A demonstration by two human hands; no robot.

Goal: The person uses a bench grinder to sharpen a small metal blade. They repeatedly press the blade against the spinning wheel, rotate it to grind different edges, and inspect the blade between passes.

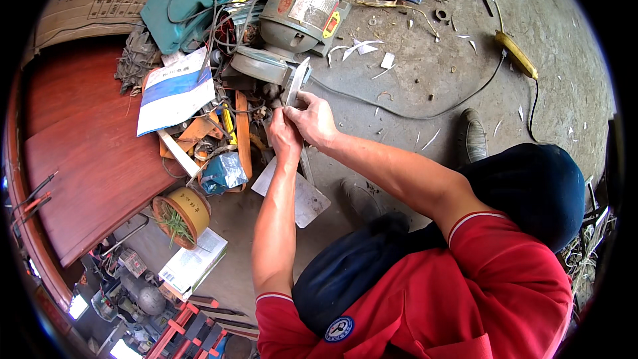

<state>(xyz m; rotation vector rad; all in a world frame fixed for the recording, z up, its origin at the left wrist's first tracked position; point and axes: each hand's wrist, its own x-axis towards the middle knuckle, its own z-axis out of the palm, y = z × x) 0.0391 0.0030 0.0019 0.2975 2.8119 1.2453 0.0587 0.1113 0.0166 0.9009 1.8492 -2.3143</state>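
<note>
While red sleeves and dark trousers fill the lower right of the frame, both bare forearms run up toward the centre. The left hand [284,134] and right hand [312,119] sit touching, both pinched shut on a flat metal blade [296,81] whose upper end meets the wheel of a grey bench grinder [292,16] at upper centre. Just below the hands a pale metal sheet [302,199] lies on the concrete floor [425,73], which stays fairly open to the right, crossed by a black cable [399,114] and scattered shavings. Clutter crowds the left: a yellow pot [181,216], a blue-and-white booklet [174,90], then a reddish wooden board [86,153] at the frame's left edge.
</note>
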